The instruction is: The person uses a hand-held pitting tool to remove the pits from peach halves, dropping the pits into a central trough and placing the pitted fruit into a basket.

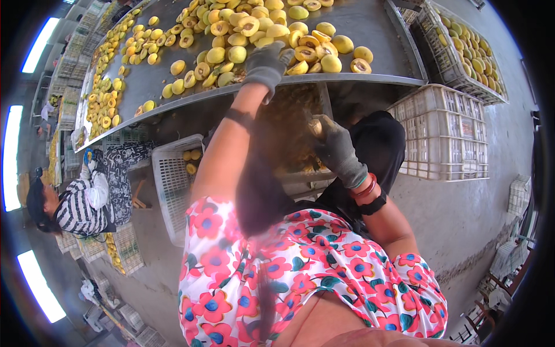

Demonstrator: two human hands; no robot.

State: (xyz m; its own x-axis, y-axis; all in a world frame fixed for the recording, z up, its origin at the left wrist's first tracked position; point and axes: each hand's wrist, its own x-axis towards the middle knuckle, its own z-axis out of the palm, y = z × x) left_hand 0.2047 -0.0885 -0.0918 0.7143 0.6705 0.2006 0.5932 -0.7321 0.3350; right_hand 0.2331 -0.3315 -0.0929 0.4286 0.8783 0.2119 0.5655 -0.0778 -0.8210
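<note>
My left hand [267,65], in a grey work glove, reaches over the near edge of a metal-topped table [373,26]. It touches the pile of yellow stone fruit [236,54], and its fingertips are partly hidden, so I cannot tell whether it holds a fruit. Many fruits are cut into halves [305,54], some with the brown pit or its hollow showing. Below the table edge, my right hand [340,149], gloved as well, is closed around a short tool with a wooden handle [315,127]. The far end of that tool is blurred.
A white plastic basket [175,186] holding a few fruits stands at left. On the right are an upended plastic crate [442,134] and a crate full of fruit [470,52]. Another person [82,204] sits along the table at left. Beneath the table lies a brown, debris-strewn bin [295,112].
</note>
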